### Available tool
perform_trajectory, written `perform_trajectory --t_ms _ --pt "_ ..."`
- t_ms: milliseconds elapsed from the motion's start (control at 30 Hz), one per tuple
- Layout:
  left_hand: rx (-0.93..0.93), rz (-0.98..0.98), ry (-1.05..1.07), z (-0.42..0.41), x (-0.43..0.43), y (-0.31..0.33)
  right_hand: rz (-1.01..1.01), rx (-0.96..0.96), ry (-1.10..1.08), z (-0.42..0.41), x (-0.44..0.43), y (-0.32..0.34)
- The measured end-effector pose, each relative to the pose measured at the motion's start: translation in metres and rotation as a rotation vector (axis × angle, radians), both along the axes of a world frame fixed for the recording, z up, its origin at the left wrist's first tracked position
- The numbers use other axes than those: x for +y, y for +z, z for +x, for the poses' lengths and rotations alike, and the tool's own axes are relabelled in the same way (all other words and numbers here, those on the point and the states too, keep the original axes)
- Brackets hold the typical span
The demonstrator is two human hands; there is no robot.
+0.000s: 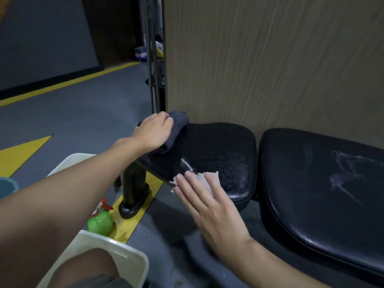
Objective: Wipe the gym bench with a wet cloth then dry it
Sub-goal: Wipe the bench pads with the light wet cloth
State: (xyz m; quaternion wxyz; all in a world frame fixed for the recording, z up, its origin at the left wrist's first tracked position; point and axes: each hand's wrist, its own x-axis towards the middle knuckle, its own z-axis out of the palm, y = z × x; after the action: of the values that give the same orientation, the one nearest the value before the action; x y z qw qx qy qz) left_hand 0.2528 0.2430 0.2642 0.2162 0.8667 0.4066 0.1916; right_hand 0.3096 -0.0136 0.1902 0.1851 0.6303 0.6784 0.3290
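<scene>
Bench (218,146): black padded, in two pads side by side, standing against a wood-grain panel (270,59). We note a wet sheen on the left pad and pale wet streaks (345,173) on the right pad (322,194).

Dark cloth (179,123): grey, bunched, lying on the far left corner of the left pad. It sits under the left hand (154,132), whose fingers (167,119) are curled over it and clamped on it; part of the cloth shows beyond the fingertips and below the palm.

Pale cloth (200,175): pinkish-white, crumpled, on the near edge of the same pad. The right hand (209,200) lies flat on it, fingers (187,190) straight and slightly apart, pressing down; the cloth shows past the fingertips and at the pad's rim.

Bench leg (135,183): black, with a foot on a yellow floor stripe.

Spray bottle (100,222): green with a red trigger, just beside the leg's foot.

Bin (124,256): white, near the bottle, partly behind our left forearm and knee.

Bucket (8,186): blue, at the left edge, mostly cut off.

Floor (72,113): grey with yellow markings.
</scene>
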Motion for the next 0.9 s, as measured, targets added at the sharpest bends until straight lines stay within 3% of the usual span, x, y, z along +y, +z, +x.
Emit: perform_trajectory --t_ms 67,167,267,333,433,533,633,900 --pt "0.041 0.005 -0.002 0.0 0.001 0.001 0.125 0.093 -0.004 0.014 -0.016 -0.015" --pt "0.19 0.206 -0.002 0.002 -0.008 0.009 0.425 0.512 -0.131 0.017 -0.032 -0.021" --pt "0.203 0.505 -0.201 0.012 -0.038 0.018 0.611 0.809 -0.328 -0.002 -0.023 -0.011" --pt "0.175 0.512 -0.358 0.025 -0.061 0.018 0.656 0.972 -0.448 -0.014 -0.01 -0.007" --pt "0.144 0.427 -0.438 0.041 -0.078 0.01 0.651 1.062 -0.566 -0.008 0.006 0.006" --pt "0.116 0.29 -0.426 0.047 -0.077 -0.007 0.485 1.14 -0.654 0.014 0.017 0.023" --pt "0.027 0.322 -0.375 0.045 -0.079 -0.021 0.379 1.101 -0.701 0.034 0.028 0.034" --pt "0.031 0.298 -0.352 0.043 -0.082 -0.024 0.37 1.424 -1.032 0.106 0.097 0.072"
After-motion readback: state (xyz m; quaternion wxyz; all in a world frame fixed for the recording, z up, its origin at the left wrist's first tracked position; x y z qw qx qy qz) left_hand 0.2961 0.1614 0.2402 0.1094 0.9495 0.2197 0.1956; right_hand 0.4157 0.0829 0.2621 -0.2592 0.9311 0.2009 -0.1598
